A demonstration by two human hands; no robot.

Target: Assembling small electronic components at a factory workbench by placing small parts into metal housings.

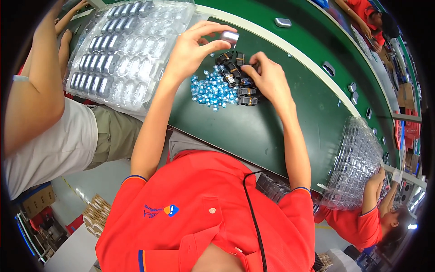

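A green worktable spreads around the pile of small blue pieces, with a green belt running beyond it. To the left of the pile lies a clear moulded tray, partly filled with rows of silver shells; well to its right stands a clear tray stack.

The person's left hand reaches past the pile's far side, thumb and forefinger pinched on one silver shell, whose long axis runs roughly crosswise, its right end tipped slightly nearer the person. The right hand is to the right of the pile, fingers curled at the black parts; whether it grips one cannot be told, as the fingertips hide the contact.

Those black parts curve along the pile's right flank, nearer the person than the held shell, with the right hand the closer of the two.
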